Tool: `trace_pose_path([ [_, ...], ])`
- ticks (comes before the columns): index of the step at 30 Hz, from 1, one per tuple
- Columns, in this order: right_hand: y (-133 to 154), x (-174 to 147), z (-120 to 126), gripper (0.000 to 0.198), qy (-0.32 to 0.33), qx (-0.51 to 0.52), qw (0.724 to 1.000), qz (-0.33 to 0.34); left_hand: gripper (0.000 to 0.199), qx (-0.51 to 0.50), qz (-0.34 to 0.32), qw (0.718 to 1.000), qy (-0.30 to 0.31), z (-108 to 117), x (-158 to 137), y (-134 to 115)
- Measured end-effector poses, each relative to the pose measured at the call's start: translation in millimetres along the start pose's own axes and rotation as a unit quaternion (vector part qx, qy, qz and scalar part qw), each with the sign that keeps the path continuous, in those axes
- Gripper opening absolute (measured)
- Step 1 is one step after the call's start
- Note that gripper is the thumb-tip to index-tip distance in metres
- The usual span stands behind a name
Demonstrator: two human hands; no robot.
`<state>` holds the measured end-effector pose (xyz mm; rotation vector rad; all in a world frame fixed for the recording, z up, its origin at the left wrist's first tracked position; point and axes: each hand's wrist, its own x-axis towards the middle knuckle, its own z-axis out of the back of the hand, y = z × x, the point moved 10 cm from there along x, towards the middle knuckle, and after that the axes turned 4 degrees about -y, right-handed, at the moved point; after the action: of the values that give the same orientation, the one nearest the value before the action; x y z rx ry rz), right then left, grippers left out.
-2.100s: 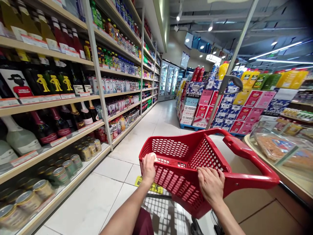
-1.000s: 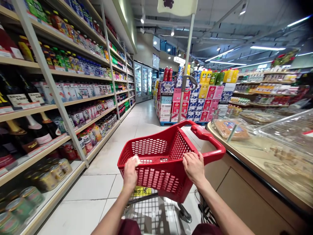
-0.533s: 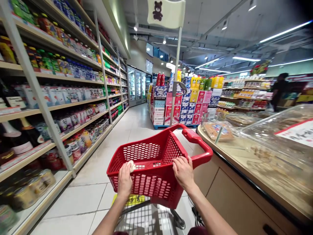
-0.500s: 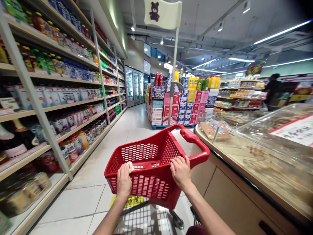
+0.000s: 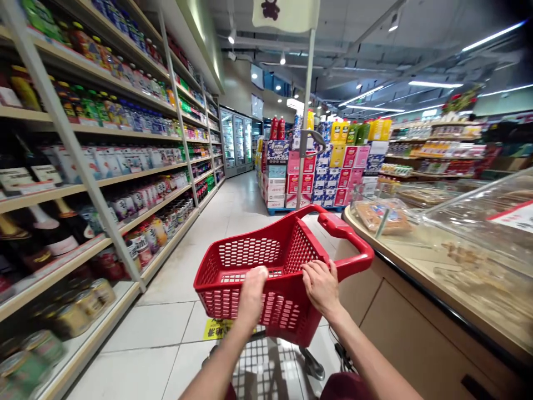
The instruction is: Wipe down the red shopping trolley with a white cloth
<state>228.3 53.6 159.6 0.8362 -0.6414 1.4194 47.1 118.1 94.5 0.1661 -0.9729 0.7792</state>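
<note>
Along the whole left side, tall shelving (image 5: 85,172) of bottles and cartons, with cans (image 5: 87,303) low in the bottom left corner. Right of the lowest shelf edge, pale tiled floor (image 5: 147,325), narrowing away toward glass-doored coolers (image 5: 237,141) above centre: a walkable strip between shelving and stacked boxes (image 5: 303,180). Just left of lower centre, a yellow sign (image 5: 214,329). In the middle of the frame, a red shopping cart (image 5: 287,284), set askew, with tile showing between its left end and the shelving. At its near rim, the left hand (image 5: 252,291), blurred, fingers bunched on a small white wad (image 5: 262,271). Farther right along that rim, apart from the left, the right hand (image 5: 320,283), fingers curled over the edge, near the cart handle (image 5: 352,265). Beyond the cart, the boxes on a blue pallet (image 5: 287,210), and an upright pole (image 5: 308,83) reaching toward the top edge. Filling the lower right, a food counter (image 5: 400,328), dark trim along its near edge; overlapped in view by the handle, so cannot tell the gap.
</note>
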Motion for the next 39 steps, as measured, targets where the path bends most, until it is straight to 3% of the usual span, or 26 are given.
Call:
trace_pose_path([
  [1,-1,-1,0,0.027,0.0,0.002,1.0,0.006,0.057,-0.006,-0.027,1.0,0.013,-7,1,-17],
  [3,-3,-2,0,0.028,0.002,0.004,1.0,0.02,0.057,-0.006,-0.039,0.999,0.017,-11,0,-28],
  [7,-4,-4,2,0.029,-0.001,0.003,1.0,0.026,0.06,0.043,0.069,0.995,-0.057,19,-12,16],
  [9,-3,-3,5,0.029,-0.015,0.003,1.0,0.013,0.062,0.049,0.101,0.99,-0.085,26,-14,22],
  [14,-2,-5,7,0.028,-0.022,0.012,1.0,0.008,0.06,-0.025,-0.034,0.999,0.02,-17,-2,-39],
  [16,-2,-6,6,0.028,-0.012,0.013,1.0,0.016,0.06,-0.011,-0.026,0.999,0.019,-14,-4,-28],
  [20,-2,-6,5,0.028,-0.01,0.016,1.0,0.005,0.063,0.055,0.061,0.996,-0.04,16,-14,29],
  [22,-2,-5,6,0.028,-0.018,0.016,1.0,-0.005,0.063,0.053,0.057,0.996,-0.044,15,-14,28],
  [25,-1,-6,6,0.027,-0.019,0.011,1.0,-0.003,0.063,0.017,-0.006,1.0,-0.004,-6,-9,-7],
  [27,-1,-6,6,0.028,-0.013,0.01,1.0,0.01,0.064,0.01,-0.027,0.999,0.017,-13,-9,-17],
  [33,-2,-7,5,0.028,-0.005,0.01,1.0,0.006,0.07,0.069,0.065,0.995,-0.032,22,-21,38],
  [39,0,-8,7,0.028,-0.016,0.006,1.0,0.009,0.062,0.006,-0.049,0.998,0.024,-5,-12,-21],
])
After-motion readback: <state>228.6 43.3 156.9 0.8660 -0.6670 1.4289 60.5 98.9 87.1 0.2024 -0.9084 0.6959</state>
